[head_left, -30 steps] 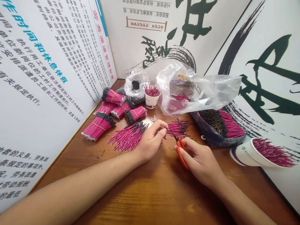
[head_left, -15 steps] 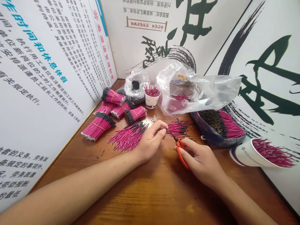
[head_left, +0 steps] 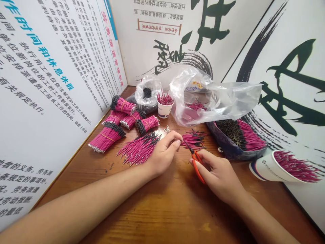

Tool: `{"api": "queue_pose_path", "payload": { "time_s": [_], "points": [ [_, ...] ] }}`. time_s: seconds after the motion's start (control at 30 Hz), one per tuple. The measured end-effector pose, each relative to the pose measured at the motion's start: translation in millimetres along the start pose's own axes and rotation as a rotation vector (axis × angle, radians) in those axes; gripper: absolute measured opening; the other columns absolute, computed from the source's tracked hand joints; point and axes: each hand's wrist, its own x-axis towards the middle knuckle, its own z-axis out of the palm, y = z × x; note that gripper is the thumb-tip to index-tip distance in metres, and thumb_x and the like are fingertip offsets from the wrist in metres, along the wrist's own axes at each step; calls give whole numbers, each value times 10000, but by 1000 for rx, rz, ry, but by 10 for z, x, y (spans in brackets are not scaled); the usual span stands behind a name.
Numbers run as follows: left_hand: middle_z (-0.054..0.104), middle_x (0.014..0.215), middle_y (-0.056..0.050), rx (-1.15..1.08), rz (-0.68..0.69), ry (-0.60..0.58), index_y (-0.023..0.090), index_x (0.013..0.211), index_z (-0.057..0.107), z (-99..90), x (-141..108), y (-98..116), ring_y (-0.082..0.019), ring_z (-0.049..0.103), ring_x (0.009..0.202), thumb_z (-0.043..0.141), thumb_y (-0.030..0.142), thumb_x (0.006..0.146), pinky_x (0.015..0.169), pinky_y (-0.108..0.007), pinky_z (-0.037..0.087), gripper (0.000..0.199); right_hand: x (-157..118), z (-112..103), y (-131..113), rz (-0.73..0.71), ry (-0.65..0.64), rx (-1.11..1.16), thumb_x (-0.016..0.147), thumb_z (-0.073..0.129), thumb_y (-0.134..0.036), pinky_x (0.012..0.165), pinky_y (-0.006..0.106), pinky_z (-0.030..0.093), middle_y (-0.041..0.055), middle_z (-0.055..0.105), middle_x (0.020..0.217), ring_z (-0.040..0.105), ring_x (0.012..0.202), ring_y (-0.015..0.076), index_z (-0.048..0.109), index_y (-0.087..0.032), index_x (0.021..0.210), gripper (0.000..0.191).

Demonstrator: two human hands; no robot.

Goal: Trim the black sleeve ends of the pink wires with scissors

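Observation:
My left hand [head_left: 166,149] is closed in a pinch in the middle of the table, thumb against forefinger. Whatever lies between those fingertips is too small to make out. In my right hand [head_left: 217,173] are orange-handled needle-nose pliers [head_left: 196,164], their thin dark jaws pointing at the left fingertips. A fanned pile of magenta wires with black ends [head_left: 139,149] lies just left of my left hand, partly covered by it. Behind the pliers' jaws rests a smaller loose heap of similar wires [head_left: 194,139].
Several banded wire bundles [head_left: 106,135] are stacked at the left. Paper cups of wires stand at the back [head_left: 165,109] and lie tilted at the right [head_left: 279,167]. A clear plastic bag [head_left: 218,105] and a dark blue pouch of wires [head_left: 228,152] sit behind my right hand.
The pliers' tips have drawn back very slightly to the right, away from the left fingertips. Both hands otherwise keep nearly the same place and grip.

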Motion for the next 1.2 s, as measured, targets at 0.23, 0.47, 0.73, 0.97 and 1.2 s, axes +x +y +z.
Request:
{"api": "queue_pose_path", "payload": {
  "time_s": [0.23,0.47,0.73,0.97,1.2],
  "points": [
    [458,727,29,-15,4,-3,184,870,518,3,-2,-8,-122,422,675,452,268,935,652,-258,356,126,-14,13,2,18,-39,28,956,472,-446,524,242,303,-44,471,589,419,535,117,515,-211,740,322],
    [476,734,26,-26,-15,-1,185,883,518,3,-6,-11,-122,436,678,456,267,932,656,-257,368,115,-13,37,17,23,-70,42,972,455,-442,535,248,286,-49,448,587,411,536,118,470,-217,731,330],
    [468,734,23,-25,-5,-4,178,847,507,6,0,9,-119,428,672,447,265,938,654,-258,364,139,-19,18,15,24,-29,20,971,460,-432,537,242,283,-50,453,591,416,541,114,462,-215,734,321],
    [486,729,16,-38,-40,-5,178,842,497,4,-10,-1,-124,430,661,423,282,947,647,-264,360,166,-25,29,15,37,-73,36,958,471,-448,530,243,282,-50,452,584,405,530,112,505,-210,745,321],
    [470,716,17,-38,-23,-1,175,798,494,-1,-9,-1,-122,412,656,425,265,944,646,-266,348,185,-11,27,0,45,-64,28,951,477,-463,525,245,279,-47,446,579,400,528,115,491,-213,724,338]
  ]
}}
